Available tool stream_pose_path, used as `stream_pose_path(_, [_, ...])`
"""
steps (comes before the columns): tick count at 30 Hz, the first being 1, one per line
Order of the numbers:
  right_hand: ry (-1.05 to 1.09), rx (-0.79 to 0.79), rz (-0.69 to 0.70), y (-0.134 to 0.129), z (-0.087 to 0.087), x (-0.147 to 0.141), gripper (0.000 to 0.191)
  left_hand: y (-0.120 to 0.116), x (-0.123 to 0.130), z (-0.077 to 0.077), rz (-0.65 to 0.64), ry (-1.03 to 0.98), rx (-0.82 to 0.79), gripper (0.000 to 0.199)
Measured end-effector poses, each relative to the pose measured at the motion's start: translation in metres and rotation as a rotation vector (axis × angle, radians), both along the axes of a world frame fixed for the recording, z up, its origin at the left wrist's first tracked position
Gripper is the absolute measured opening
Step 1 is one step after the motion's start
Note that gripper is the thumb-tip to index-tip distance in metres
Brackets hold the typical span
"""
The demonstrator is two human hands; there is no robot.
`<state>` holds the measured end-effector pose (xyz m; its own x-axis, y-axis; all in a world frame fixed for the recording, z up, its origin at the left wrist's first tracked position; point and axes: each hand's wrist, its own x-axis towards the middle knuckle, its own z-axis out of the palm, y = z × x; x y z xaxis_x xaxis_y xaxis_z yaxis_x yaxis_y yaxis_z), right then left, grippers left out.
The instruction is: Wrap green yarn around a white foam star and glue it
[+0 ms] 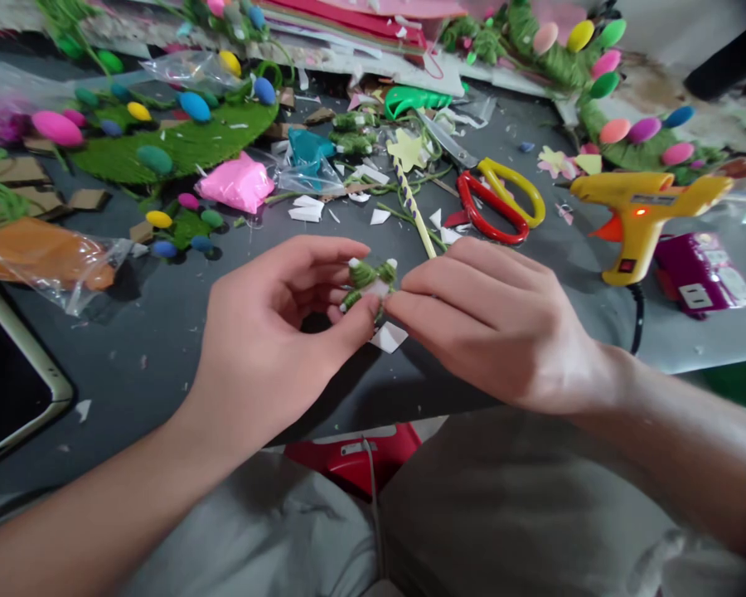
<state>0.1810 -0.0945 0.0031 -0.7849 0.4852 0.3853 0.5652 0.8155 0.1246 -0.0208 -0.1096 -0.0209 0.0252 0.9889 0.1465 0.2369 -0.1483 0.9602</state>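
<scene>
A small green yarn-wrapped piece (365, 275) with white tips and a pale middle is between my hands above the dark table. My left hand (273, 323) is closed on it, thumb in front and fingers behind. From the other side, the fingertips of my right hand (503, 323) are pinched together at its right edge and partly hide it. Beneath lies a white paper scrap (389, 337). Just beyond my right hand, a pale patterned stick (415, 207) slants away on the table.
Scissors (501, 199) with red and yellow handles lie behind my right hand. A yellow glue gun (640, 207) with a lit orange light stands right, near a purple packet (705, 272). A tablet-like device (12, 373) lies left. Green decorations with coloured eggs (194, 106) fill the back.
</scene>
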Motion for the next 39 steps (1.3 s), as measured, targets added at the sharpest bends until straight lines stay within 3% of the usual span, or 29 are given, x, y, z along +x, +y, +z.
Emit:
stream_pose_path(6, [0.038,-0.049,-0.004,0.007,0.002,0.010,0.020,0.001,-0.001,0.000,-0.056,-0.026,-0.072,0.030])
stream_pose_path(12, [0.205,-0.102,-0.019,0.009,0.001,0.014,0.013,0.003,-0.006,0.006,-0.098,-0.046,-0.130,0.028])
stream_pose_path(20, [0.365,-0.265,-0.017,0.008,0.004,0.011,0.010,0.008,-0.012,0.001,-0.176,-0.282,-0.237,0.028])
stream_pose_path(26, [0.521,-0.552,-0.070,0.008,0.000,0.007,0.009,0.007,-0.012,-0.003,-0.263,-0.396,-0.322,0.027])
stream_pose_path(32, [0.644,-0.645,-0.065,0.011,-0.009,0.004,0.007,0.005,-0.013,-0.003,-0.270,-0.456,-0.313,0.024])
stream_pose_path(39, [0.568,-0.622,-0.043,0.008,-0.017,0.001,0.015,0.005,-0.011,-0.007,-0.154,-0.420,-0.241,0.027])
